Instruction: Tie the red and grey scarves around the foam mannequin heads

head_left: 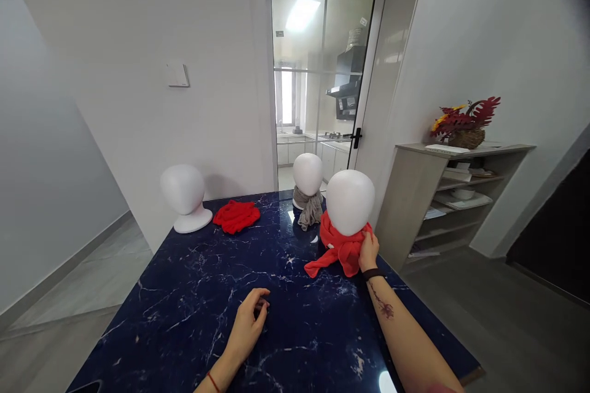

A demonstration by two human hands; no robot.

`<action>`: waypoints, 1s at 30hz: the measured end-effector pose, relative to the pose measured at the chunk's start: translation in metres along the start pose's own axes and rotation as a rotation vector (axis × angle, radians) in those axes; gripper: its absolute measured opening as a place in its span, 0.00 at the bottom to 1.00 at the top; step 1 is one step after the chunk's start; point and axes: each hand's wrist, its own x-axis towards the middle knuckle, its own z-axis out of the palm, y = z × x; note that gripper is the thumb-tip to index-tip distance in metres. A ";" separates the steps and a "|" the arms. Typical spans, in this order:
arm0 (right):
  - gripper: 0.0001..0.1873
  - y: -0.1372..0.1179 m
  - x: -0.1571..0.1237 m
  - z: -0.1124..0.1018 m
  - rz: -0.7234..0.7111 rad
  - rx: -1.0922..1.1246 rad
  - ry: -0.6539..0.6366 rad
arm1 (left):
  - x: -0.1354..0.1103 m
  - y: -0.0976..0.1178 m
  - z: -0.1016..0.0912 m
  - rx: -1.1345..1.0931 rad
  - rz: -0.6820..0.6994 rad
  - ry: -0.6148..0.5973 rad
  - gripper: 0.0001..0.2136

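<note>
My right hand [368, 250] grips the red scarf [338, 247] tied round the neck of the nearest white mannequin head [350, 201], at the table's right side. My left hand [247, 325] rests on the dark blue marble table [193, 295] near the front, its fingers curled loosely with nothing in them. A second white head [308, 174] wears a grey scarf [310, 207] behind the first. At the far left stands a third, bare head [184, 193]. Beside it lies a loose, crumpled red scarf [236, 215].
A glass door [322, 73] to a kitchen is behind the table. An open shelf unit [454, 196] with papers and a basket of red leaves [463, 123] stands at the right. A dark object [87, 387] lies at the table's front left corner.
</note>
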 end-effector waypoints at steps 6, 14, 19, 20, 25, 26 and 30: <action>0.22 -0.018 -0.026 0.013 0.055 0.283 -0.106 | -0.002 0.002 -0.001 0.000 0.033 0.013 0.11; 0.19 -0.020 -0.129 0.049 0.201 0.407 -0.402 | 0.000 -0.002 -0.004 -0.017 0.121 0.288 0.17; 0.20 -0.010 -0.220 0.076 0.291 0.343 -0.619 | 0.000 -0.002 -0.017 -0.041 0.109 0.402 0.24; 0.20 -0.011 -0.233 0.080 0.277 0.327 -0.654 | 0.001 -0.002 -0.021 -0.045 0.099 0.428 0.24; 0.21 -0.023 -0.262 0.093 0.178 0.215 -0.739 | 0.005 -0.010 -0.038 -0.021 0.063 0.560 0.26; 0.21 -0.025 -0.262 0.094 0.160 0.201 -0.760 | 0.006 -0.011 -0.040 -0.008 0.049 0.574 0.26; 0.19 -0.026 -0.257 0.087 0.148 0.180 -0.880 | 0.007 -0.011 -0.039 0.022 -0.057 0.632 0.24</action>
